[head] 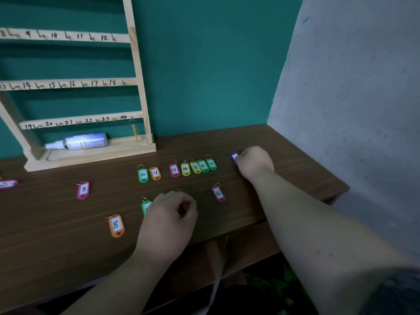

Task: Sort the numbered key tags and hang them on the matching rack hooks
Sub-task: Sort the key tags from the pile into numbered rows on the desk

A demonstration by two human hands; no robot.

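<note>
Coloured numbered key tags lie on the brown table [68,223]. A row near the back holds green 10 [143,175], orange 11 [155,173], pink 13 [174,170], yellow 14 [185,169], then 15, 16 and 17 [211,164]. Loose tags: pink 3 [83,190], orange 8 [116,225], pink 16 [218,193]. My right hand [254,162] pinches a purple tag [234,158] at the right end of the row. With curled fingers my left hand [170,214] partly covers a green tag [146,206]. The wooden rack [141,87] stands at the back left, an orange tag [135,130] hanging by hook 24.
A white spray bottle [84,142] lies on the rack's base. Another pink tag [8,184] sits at the far left edge. A grey wall [352,98] closes the table's right side, and the table's front edge runs just under my forearms.
</note>
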